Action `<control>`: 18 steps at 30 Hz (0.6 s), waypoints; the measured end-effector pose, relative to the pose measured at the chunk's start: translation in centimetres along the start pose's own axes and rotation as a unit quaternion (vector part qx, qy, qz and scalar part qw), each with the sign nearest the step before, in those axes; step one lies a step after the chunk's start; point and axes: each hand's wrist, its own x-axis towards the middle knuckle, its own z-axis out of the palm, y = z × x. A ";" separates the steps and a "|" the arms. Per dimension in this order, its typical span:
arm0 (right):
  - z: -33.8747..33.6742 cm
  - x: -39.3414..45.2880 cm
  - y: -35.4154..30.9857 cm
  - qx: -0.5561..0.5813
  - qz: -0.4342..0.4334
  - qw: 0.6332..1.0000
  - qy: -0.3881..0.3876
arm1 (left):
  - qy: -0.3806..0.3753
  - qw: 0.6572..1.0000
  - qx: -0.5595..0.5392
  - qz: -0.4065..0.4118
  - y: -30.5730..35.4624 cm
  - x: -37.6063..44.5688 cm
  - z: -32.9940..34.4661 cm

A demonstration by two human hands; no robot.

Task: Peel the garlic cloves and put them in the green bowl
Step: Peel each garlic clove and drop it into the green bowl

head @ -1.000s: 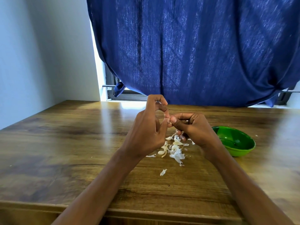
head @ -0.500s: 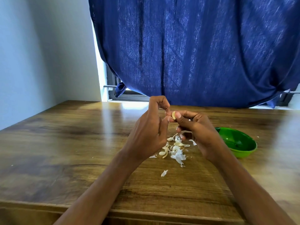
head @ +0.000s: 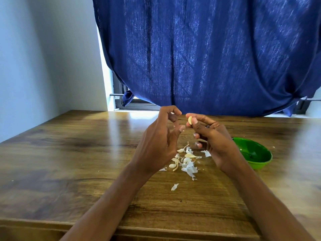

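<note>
Right hand [head: 213,140] pinching peeled garlic clove [head: 190,120] at fingertips, left hand [head: 159,141] loosely curled, holding nothing, garlic skins [head: 186,162] on tabletop [head: 69,153], green bowl [head: 260,160] at right

We see bare table [head: 69,153] left of the peel scraps [head: 186,162]. The green bowl [head: 257,157] sits right, our right hand [head: 213,140] partly before it.

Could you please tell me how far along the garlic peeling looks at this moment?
Some peeling is done: loose skins litter the table. In hand: the right hand pinches a bare-looking clove in its grip, while the left hand holds nothing. Left: that clove still has to go into the green bowl, where no cloves are visible, and several small cloves lie among the skins.
</note>
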 end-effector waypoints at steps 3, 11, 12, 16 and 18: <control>-0.2 0.0 0.0 -0.001 0.003 1.000 0.030 | -0.005 1.000 0.025 -0.015 -0.3 -0.1 0.1; -0.6 -0.3 -0.3 -0.036 -0.026 0.994 0.101 | 0.007 0.998 0.006 -0.057 -0.8 -0.4 0.1; -0.7 -0.4 -0.4 -0.051 -0.035 0.992 0.107 | 0.012 0.998 -0.010 -0.063 -0.7 -0.4 0.2; -1.7 -0.9 -1.1 -0.143 -0.071 0.982 0.105 | 0.012 0.997 -0.024 -0.073 -0.4 -0.3 0.4; -2.7 -1.1 -1.7 -0.203 -0.090 0.970 0.099 | -0.003 0.997 -0.014 -0.078 -0.6 -0.3 0.4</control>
